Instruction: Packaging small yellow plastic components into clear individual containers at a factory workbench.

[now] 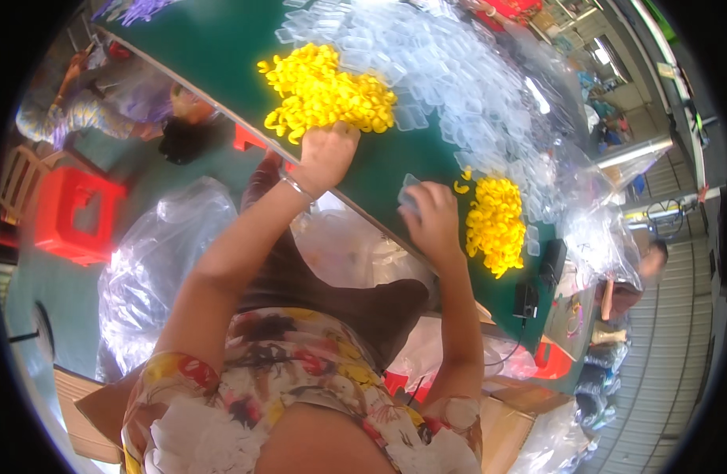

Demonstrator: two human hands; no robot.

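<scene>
My left hand (329, 156), with a bangle on its wrist, is at the near edge of a heap of small curved yellow pieces (324, 91) on the green table. Its fingers are curled down against the heap, and whatever they hold is hidden. Between the fingers of my right hand (433, 220) is a small clear plastic case (408, 190), held just above the table near its front edge. A second, smaller heap of yellow pieces (495, 225) lies to the right of that hand, with a couple of loose ones beside it.
A large pile of clear plastic cases (450, 71) spreads over the far side of the green table (383, 162). Black devices (526, 301) sit at its right end. Left of the table are a red stool (79, 213), a big clear bag (162, 261) and another person (103, 114).
</scene>
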